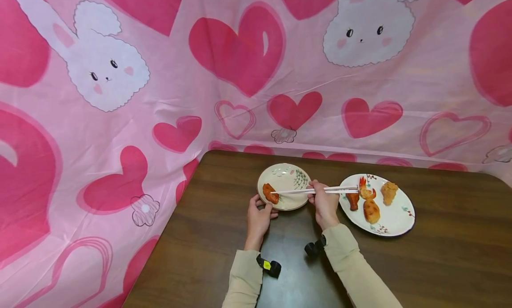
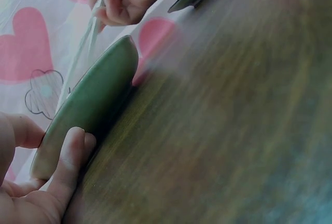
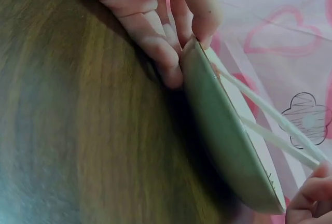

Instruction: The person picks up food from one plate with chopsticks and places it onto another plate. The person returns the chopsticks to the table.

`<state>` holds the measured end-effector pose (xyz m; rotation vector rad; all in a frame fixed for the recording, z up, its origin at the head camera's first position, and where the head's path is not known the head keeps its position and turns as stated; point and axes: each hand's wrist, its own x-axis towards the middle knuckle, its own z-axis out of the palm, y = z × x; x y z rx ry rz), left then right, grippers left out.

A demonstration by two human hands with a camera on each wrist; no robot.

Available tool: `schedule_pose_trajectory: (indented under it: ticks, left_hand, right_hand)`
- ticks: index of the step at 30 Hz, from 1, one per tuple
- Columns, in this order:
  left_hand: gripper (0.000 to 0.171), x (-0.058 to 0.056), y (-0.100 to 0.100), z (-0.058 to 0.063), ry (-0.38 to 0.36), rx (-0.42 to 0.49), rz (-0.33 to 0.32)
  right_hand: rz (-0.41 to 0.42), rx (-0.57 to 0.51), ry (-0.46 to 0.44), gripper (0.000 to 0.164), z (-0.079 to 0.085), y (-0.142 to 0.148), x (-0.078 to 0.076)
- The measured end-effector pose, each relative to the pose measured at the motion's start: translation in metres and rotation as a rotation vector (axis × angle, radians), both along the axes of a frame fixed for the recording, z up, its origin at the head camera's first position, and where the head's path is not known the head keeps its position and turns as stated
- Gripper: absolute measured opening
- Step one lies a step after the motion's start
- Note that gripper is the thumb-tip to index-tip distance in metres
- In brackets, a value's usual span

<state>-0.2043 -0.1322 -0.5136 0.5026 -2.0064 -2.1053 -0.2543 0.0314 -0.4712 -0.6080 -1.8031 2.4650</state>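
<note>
My left hand [image 1: 258, 219] grips the near-left rim of a small round plate [image 1: 282, 174], its thumb on the edge and fingers around the outer side. On that plate lies a reddish-brown glazed piece of food [image 1: 270, 193], which looks like a chicken wing. In my right hand [image 1: 325, 205] is a pair of white chopsticks [image 1: 294, 191], pointing left across the plate. Their tips touch or hover over the wing; which one I cannot tell. The left wrist view shows the plate's green outer side [image 2: 101, 89], its base low against the table.
A larger white oval plate [image 1: 394, 219] stands to the right, with a small drumstick [image 1: 353, 200], a shrimp [image 1: 366, 190], a browned oval piece [image 1: 371, 211] and a fried chunk [image 1: 389, 192]. Beneath is a dark wooden table [image 1: 200, 237]. Pink heart-patterned cloth [image 1: 172, 86] hangs behind and left.
</note>
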Motion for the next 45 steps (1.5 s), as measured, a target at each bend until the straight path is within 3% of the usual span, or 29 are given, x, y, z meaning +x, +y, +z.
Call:
schedule_pose_trajectory:
  ticks: [6, 10, 14, 17, 20, 22, 26, 36, 42, 45]
  left_hand:
    - [0.048, -0.001, -0.002, -0.001, 0.002, 0.000, 0.003]
    - [0.050, -0.001, -0.002, -0.001, -0.005, 0.018, -0.007]
    - [0.052, 0.000, -0.002, 0.000, -0.008, 0.022, -0.012]
    - [0.052, 0.000, -0.002, 0.001, -0.015, 0.014, -0.011]
    - [0.050, 0.000, -0.003, 0.002, -0.017, 0.003, -0.006]
    - [0.049, 0.000, -0.003, 0.002, -0.010, -0.001, -0.002]
    - [0.047, -0.001, -0.002, 0.001, 0.000, -0.002, 0.003]
    - [0.047, 0.001, 0.000, 0.002, -0.005, -0.003, 0.004]
    - [0.046, 0.002, -0.001, 0.004, -0.017, -0.009, 0.000]
    - [0.046, 0.002, -0.001, 0.005, -0.027, -0.014, 0.000]
  right_hand:
    - [0.041, 0.021, 0.068, 0.038, -0.003, -0.005, -0.004]
    - [0.015, 0.108, 0.200, 0.043, -0.018, 0.000, -0.009]
    - [-0.013, 0.345, 0.347, 0.039, -0.007, 0.003, -0.007]
    - [-0.005, 0.665, 0.489, 0.030, 0.023, -0.001, 0.002]
    - [0.065, 0.912, 0.657, 0.022, 0.042, -0.005, 0.006]
    - [0.141, 1.015, 0.723, 0.023, 0.052, -0.010, 0.006]
    - [0.276, 1.122, 0.715, 0.026, 0.065, -0.019, 0.001]
    - [0.304, 1.135, 0.594, 0.023, 0.077, -0.028, -0.014]
    - [0.369, 1.154, 0.498, 0.027, 0.083, -0.023, -0.012]
    - [0.398, 1.164, 0.497, 0.027, 0.084, -0.019, -0.011]
